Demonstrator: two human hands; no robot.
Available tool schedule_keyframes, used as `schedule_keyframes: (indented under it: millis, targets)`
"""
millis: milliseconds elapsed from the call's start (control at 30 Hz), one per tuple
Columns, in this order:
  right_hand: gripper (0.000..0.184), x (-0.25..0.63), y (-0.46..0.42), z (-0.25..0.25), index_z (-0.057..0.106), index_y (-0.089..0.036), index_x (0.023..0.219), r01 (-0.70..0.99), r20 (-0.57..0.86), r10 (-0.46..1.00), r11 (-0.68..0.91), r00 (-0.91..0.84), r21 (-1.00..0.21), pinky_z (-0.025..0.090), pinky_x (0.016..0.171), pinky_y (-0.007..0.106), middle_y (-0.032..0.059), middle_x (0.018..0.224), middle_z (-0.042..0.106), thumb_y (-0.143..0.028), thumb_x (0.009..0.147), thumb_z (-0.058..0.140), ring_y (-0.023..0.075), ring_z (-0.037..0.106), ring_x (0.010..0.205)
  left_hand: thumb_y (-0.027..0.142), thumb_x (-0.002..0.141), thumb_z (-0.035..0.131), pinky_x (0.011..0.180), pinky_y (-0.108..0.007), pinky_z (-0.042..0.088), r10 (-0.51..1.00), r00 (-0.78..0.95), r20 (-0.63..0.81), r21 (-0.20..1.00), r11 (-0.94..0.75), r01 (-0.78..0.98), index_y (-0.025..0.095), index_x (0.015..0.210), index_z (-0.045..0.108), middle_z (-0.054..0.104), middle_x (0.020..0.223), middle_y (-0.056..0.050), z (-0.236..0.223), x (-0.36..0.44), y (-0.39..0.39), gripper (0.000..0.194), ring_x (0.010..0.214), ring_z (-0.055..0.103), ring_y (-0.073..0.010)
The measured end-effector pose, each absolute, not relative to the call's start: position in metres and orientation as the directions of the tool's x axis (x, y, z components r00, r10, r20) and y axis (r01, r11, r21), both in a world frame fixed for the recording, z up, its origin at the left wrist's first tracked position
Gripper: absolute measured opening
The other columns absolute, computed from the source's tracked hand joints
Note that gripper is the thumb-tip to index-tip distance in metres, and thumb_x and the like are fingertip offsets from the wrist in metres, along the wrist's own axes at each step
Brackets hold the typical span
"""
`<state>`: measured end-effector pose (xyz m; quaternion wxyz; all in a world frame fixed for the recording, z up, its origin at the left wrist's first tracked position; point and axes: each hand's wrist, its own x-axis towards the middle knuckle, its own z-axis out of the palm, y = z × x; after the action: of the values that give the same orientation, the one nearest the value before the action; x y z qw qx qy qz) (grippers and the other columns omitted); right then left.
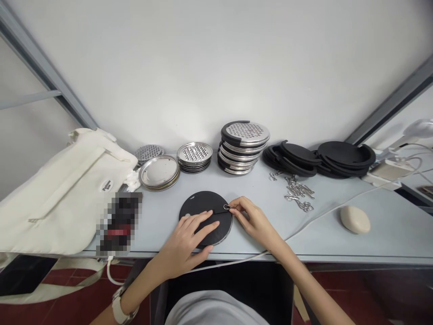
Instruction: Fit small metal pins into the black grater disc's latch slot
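Observation:
A round black disc [203, 201] with a thin metal rim lies near the front edge of the table, a slit running across it to the right. My left hand [189, 237] rests on its lower left part with fingers spread out over the surface. Pinched between the thumb and finger of my right hand [247, 215] is a small looped metal wire clip [227, 207], held at the disc's right edge by the slit. Several similar metal clips [301, 189] lie in a loose pile to the right.
Along the wall stand round grater plates [195, 152], plain metal discs [158, 171], a tall stack of rimmed graters [245, 133] and black round holders [341, 153]. A white bag [67, 194] and blurred device are left. A cable [324, 212] and cream rounded object [355, 220] lie right.

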<state>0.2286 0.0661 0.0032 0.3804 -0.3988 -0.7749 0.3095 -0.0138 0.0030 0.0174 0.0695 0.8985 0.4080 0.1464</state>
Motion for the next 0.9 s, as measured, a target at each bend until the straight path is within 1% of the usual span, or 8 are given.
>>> schedule_keyframes:
  millis: [167, 300, 400, 567, 733, 800, 900]
  targets:
    - [0.014, 0.231, 0.066, 0.007, 0.061, -0.022, 0.098, 0.377, 0.374, 0.834, 0.526, -0.406, -0.763, 0.048, 0.082, 0.034, 0.006, 0.094, 0.061, -0.016, 0.096, 0.048, 0.0196, 0.06, 0.089, 0.027, 0.095, 0.046, 0.107, -0.045, 0.032, 0.756, 0.622, 0.201, 0.254, -0.654, 0.713, 0.025, 0.145, 0.038, 0.033, 0.152, -0.009, 0.018, -0.014, 0.003, 0.05, 0.136, 0.035, -0.0259]
    - [0.012, 0.232, 0.065, 0.01, 0.061, -0.022, 0.096, 0.434, 0.383, 0.83, 0.543, -0.405, -0.719, 0.046, 0.087, 0.04, 0.0065, 0.094, 0.065, -0.018, 0.095, 0.049, 0.0227, 0.058, 0.093, 0.028, 0.095, 0.046, 0.107, -0.046, 0.033, 0.758, 0.619, 0.205, 0.258, -0.652, 0.713, 0.025, 0.144, 0.039, 0.035, 0.151, -0.009, 0.018, -0.013, 0.003, 0.05, 0.135, 0.036, -0.0265]
    - [0.012, 0.232, 0.064, 0.011, 0.06, -0.023, 0.097, 0.469, 0.377, 0.837, 0.538, -0.396, -0.7, 0.045, 0.087, 0.042, 0.0067, 0.094, 0.066, -0.02, 0.096, 0.048, 0.024, 0.057, 0.093, 0.027, 0.095, 0.047, 0.107, -0.046, 0.033, 0.76, 0.618, 0.203, 0.258, -0.65, 0.715, 0.025, 0.144, 0.039, 0.035, 0.151, -0.008, 0.018, -0.013, 0.002, 0.05, 0.136, 0.036, -0.0266]
    - [0.013, 0.232, 0.062, 0.01, 0.059, -0.022, 0.096, 0.485, 0.348, 0.853, 0.511, -0.39, -0.709, 0.044, 0.082, 0.038, 0.0051, 0.087, 0.065, -0.023, 0.097, 0.046, 0.0216, 0.058, 0.083, 0.028, 0.095, 0.047, 0.107, -0.046, 0.033, 0.758, 0.621, 0.202, 0.254, -0.653, 0.714, 0.025, 0.144, 0.039, 0.034, 0.152, -0.008, 0.018, -0.013, 0.003, 0.05, 0.136, 0.036, -0.0261]
    - [0.017, 0.23, 0.064, 0.007, 0.057, -0.021, 0.096, 0.425, 0.254, 0.899, 0.399, -0.357, -0.812, 0.045, 0.068, 0.028, 0.001, 0.078, 0.061, -0.031, 0.099, 0.043, 0.0166, 0.057, 0.069, 0.028, 0.095, 0.046, 0.108, -0.045, 0.031, 0.762, 0.619, 0.188, 0.265, -0.647, 0.716, 0.026, 0.144, 0.038, 0.033, 0.153, -0.007, 0.018, -0.012, 0.003, 0.05, 0.137, 0.033, -0.0252]
    - [0.018, 0.226, 0.066, 0.007, 0.056, -0.02, 0.098, 0.416, 0.23, 0.907, 0.372, -0.353, -0.829, 0.045, 0.066, 0.027, -0.0003, 0.074, 0.06, -0.032, 0.099, 0.043, 0.0162, 0.057, 0.067, 0.028, 0.095, 0.046, 0.108, -0.045, 0.031, 0.765, 0.617, 0.183, 0.266, -0.643, 0.718, 0.026, 0.145, 0.038, 0.032, 0.153, -0.007, 0.017, -0.012, 0.004, 0.05, 0.137, 0.033, -0.0254]
    - [0.019, 0.218, 0.067, 0.008, 0.054, -0.02, 0.102, 0.435, 0.237, 0.921, 0.358, -0.309, -0.826, 0.045, 0.064, 0.027, -0.0014, 0.07, 0.057, -0.032, 0.099, 0.04, 0.0163, 0.056, 0.064, 0.028, 0.095, 0.047, 0.108, -0.046, 0.031, 0.765, 0.617, 0.186, 0.262, -0.644, 0.719, 0.026, 0.145, 0.038, 0.032, 0.153, -0.008, 0.016, -0.012, 0.004, 0.051, 0.137, 0.034, -0.0258]
